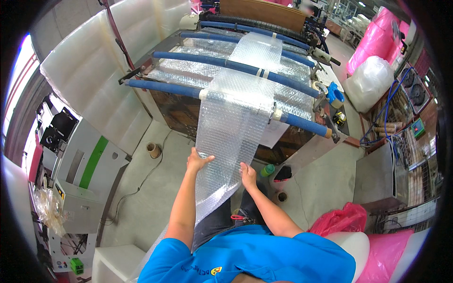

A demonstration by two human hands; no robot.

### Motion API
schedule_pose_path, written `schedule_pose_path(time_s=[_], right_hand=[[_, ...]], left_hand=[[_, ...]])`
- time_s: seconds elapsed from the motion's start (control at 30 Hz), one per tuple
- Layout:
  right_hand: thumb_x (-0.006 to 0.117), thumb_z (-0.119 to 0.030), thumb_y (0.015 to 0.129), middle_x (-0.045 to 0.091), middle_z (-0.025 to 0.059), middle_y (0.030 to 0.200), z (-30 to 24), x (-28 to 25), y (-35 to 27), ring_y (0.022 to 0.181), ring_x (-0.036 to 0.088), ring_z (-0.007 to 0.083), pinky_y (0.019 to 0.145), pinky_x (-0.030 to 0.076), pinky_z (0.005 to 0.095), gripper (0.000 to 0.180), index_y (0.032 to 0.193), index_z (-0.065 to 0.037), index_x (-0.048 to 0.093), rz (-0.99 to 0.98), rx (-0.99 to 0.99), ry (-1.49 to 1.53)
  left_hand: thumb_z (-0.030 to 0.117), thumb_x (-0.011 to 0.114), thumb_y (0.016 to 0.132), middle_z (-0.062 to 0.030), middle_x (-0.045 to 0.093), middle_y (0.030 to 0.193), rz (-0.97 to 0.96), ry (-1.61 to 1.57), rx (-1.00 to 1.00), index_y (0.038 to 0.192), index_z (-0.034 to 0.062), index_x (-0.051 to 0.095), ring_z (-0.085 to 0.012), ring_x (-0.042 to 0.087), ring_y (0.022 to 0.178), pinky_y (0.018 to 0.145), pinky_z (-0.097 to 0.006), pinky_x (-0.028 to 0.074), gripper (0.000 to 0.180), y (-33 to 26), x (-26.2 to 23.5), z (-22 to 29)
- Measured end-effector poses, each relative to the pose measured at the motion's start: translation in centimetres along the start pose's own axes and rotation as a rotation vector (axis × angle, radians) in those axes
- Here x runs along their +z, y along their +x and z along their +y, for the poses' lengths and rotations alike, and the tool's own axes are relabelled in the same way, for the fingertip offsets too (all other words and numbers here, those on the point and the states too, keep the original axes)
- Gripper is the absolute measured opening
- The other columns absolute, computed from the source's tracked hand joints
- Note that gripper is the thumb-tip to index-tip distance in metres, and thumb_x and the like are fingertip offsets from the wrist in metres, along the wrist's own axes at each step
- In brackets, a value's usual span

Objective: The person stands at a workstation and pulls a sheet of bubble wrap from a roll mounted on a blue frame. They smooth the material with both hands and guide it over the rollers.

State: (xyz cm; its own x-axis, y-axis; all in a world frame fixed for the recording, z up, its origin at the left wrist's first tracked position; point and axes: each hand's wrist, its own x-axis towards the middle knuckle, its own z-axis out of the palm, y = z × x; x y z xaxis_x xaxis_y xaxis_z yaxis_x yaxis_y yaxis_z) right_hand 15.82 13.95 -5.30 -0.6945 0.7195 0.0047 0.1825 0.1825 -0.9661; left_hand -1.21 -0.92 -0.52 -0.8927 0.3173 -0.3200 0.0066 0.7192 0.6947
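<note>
A long strip of clear bubble wrap [232, 123] comes over the blue rollers of a machine and hangs down toward me. My left hand [199, 161] grips its left edge, thumb lying on top and the other fingers partly hidden at the edge. On the opposite edge, a bit lower, my right hand [247, 176] pinches the film between thumb and fingers. Below my hands the strip runs on past my legs to the lower left. The front blue roller [302, 124] carries the strip between two pale rings. Red-handled scissors or snips [239, 218] show at my waist.
A green bottle [267, 170] and a bin [283, 173] stand on the floor by the machine. Blue tape [335, 94] and a tape measure [339, 118] lie at its right end. A grey cabinet [85, 165] stands left. A cable [138, 189] crosses the floor.
</note>
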Motion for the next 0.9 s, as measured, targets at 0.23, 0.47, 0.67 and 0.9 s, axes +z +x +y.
schedule_pose_path(time_s=[0.23,0.47,0.67,0.9], right_hand=[[0.048,-0.042,0.081,0.053,0.0032,0.06,1.0,0.2,0.2,0.056,0.051,0.0102,0.051,0.039,0.0233,0.042,0.08,0.0,0.056,0.023,-0.021,-0.012],[0.048,-0.042,0.081,0.053,0.0032,0.06,0.4,0.0,-0.3,0.054,0.05,0.0104,0.05,0.04,0.0236,0.044,0.079,0.001,0.056,-0.011,-0.013,-0.031],[0.046,-0.042,0.082,0.047,-0.0008,0.055,1.2,0.2,-0.4,0.049,0.043,0.007,0.046,0.035,0.0217,0.043,0.07,-0.002,0.054,0.02,0.039,0.071],[0.048,-0.04,0.082,0.046,-0.001,0.054,-6.1,-2.1,4.9,0.047,0.041,0.0061,0.044,0.033,0.0212,0.041,0.062,-0.005,0.049,0.023,-0.105,0.205]], left_hand=[[0.041,0.075,0.051,-0.0173,0.049,0.109,0.005,0.02,-0.009,0.113,0.007,0.032,-0.0323,0.046,0.104,0.087,-0.039,0.037,0.083,-0.5,-0.2,0.4],[0.041,0.075,0.052,-0.017,0.05,0.108,0.0,0.035,-0.014,0.112,0.006,0.033,-0.0311,0.047,0.103,0.086,-0.038,0.037,0.081,-1.0,-0.3,0.2],[0.04,0.075,0.053,-0.0171,0.052,0.105,0.042,-0.053,0.1,0.109,0.0037,0.035,-0.0302,0.049,0.101,0.084,-0.037,0.038,0.078,-1.4,-0.5,0.8],[0.038,0.074,0.055,-0.017,0.054,0.102,0.142,-0.191,0.26,0.106,0.003,0.036,-0.0294,0.051,0.096,0.08,-0.036,0.04,0.072,1.5,-2.4,5.8]])
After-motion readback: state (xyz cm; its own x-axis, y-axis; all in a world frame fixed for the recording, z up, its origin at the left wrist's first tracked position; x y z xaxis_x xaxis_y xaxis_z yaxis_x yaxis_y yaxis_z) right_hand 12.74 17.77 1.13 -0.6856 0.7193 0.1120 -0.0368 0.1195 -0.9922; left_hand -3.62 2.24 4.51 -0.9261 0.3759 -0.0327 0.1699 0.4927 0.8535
